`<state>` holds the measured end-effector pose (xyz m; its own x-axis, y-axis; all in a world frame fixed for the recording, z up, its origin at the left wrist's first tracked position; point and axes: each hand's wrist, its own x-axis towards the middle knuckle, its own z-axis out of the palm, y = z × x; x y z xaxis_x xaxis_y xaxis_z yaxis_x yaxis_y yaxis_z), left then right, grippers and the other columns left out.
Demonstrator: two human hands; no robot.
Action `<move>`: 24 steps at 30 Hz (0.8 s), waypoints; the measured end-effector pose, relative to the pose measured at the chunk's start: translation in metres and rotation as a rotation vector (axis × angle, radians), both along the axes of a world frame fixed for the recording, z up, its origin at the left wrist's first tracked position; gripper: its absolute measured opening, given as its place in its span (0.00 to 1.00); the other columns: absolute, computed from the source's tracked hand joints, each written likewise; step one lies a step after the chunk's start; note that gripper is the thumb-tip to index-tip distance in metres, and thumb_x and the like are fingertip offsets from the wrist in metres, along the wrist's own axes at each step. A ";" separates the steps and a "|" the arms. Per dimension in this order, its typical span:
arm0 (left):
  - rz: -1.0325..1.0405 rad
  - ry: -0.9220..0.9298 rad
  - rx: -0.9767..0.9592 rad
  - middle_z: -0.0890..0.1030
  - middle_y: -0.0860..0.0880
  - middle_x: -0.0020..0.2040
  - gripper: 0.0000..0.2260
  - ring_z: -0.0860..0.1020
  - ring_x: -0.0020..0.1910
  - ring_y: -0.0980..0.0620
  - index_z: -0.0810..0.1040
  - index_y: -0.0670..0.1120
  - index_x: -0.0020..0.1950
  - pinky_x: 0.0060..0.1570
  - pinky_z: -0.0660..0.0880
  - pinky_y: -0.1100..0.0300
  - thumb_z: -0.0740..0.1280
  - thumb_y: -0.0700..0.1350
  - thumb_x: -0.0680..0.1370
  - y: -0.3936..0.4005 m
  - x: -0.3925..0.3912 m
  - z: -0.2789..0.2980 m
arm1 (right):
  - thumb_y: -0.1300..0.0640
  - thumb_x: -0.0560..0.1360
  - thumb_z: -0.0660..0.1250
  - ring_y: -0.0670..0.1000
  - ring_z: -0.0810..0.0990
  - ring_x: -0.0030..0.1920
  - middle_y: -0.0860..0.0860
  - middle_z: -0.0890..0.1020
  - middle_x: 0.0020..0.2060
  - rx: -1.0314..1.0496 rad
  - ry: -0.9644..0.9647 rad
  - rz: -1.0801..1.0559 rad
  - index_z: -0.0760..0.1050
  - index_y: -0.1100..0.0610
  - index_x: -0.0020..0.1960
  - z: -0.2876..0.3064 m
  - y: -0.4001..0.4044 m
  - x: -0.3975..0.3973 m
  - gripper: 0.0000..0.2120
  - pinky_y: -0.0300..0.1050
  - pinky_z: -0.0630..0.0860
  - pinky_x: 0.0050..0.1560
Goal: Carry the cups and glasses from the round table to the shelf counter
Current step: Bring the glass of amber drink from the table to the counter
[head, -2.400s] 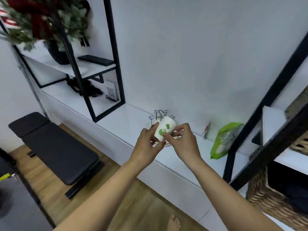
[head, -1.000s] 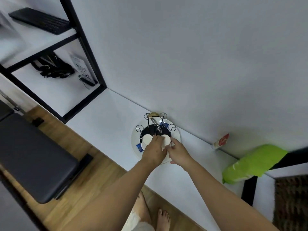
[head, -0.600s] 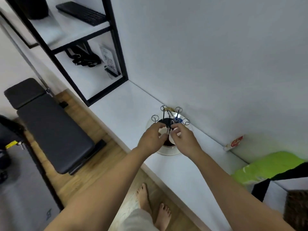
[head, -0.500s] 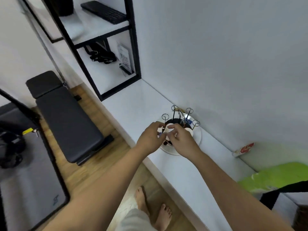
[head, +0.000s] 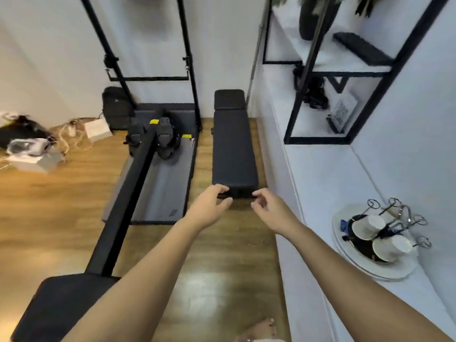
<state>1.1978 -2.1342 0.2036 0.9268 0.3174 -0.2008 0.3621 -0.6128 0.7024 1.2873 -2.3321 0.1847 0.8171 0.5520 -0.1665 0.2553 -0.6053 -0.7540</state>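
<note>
Two small white ceramic cups [head: 381, 236] lying mouth-outward on a wire cup rack [head: 394, 219], itself on a round white plate [head: 385, 271], on the long white shelf counter [head: 328, 183] at the right. Both bare arms out over the wooden floor [head: 49, 206], well apart from the rack. Left hand [head: 209, 208] empty, fingers loosely curled, thumb apart from them. Right hand [head: 271, 208] likewise empty and half open. Black padded bench [head: 233, 144] just beyond the fingertips, alongside the counter. Grey floor mat [head: 162, 183] to its left.
</note>
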 end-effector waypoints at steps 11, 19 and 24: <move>0.508 0.053 0.047 0.75 0.52 0.71 0.21 0.78 0.62 0.52 0.71 0.51 0.76 0.64 0.77 0.47 0.66 0.54 0.84 0.120 -0.389 -0.017 | 0.49 0.81 0.65 0.47 0.75 0.54 0.48 0.74 0.60 -0.064 -0.084 0.611 0.70 0.51 0.69 -0.017 0.206 -0.299 0.18 0.46 0.73 0.56; 0.981 0.108 -0.125 0.69 0.50 0.79 0.30 0.74 0.71 0.48 0.63 0.53 0.82 0.67 0.73 0.53 0.69 0.57 0.82 0.133 -0.647 -0.023 | 0.45 0.80 0.66 0.51 0.76 0.63 0.50 0.72 0.70 -0.131 0.019 0.976 0.61 0.49 0.77 -0.037 0.306 -0.510 0.29 0.45 0.72 0.58; 1.174 0.271 -0.045 0.49 0.53 0.87 0.42 0.52 0.85 0.48 0.53 0.55 0.86 0.80 0.60 0.45 0.66 0.69 0.78 0.139 -0.769 -0.030 | 0.34 0.75 0.68 0.54 0.61 0.78 0.48 0.61 0.80 -0.173 -0.017 1.232 0.52 0.47 0.81 -0.053 0.371 -0.621 0.43 0.53 0.68 0.72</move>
<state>0.4284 -1.9951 0.1733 0.0035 0.9265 -0.3763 0.8212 0.2120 0.5298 0.6662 -1.9613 0.1319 -0.2265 0.9241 -0.3078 0.7325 -0.0467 -0.6792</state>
